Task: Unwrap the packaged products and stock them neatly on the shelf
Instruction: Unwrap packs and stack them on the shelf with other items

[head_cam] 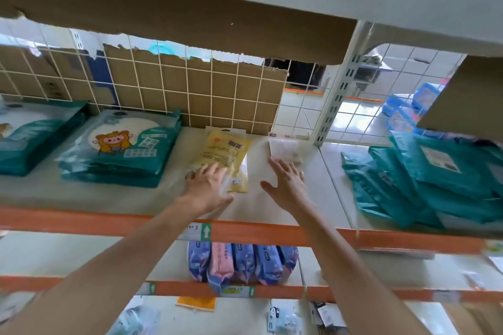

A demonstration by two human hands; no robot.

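— Why is the yellow packet (226, 155) pressed by the flat, spread left hand (206, 185)?
— Probably to be squared on the shelf (109, 196); the pale packet (283, 148) is touched by the open, empty right hand (285, 185).

Wht shelf (109, 194) — wire-grid back (174, 81)

Yellow packet (223, 155) flat on shelf (81, 193)

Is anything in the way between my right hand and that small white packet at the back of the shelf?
Nothing visible does. The right hand is open, its fingertips right at the near edge of the white packet. The yellow packet lies off to the left, under the left hand, apart from both.
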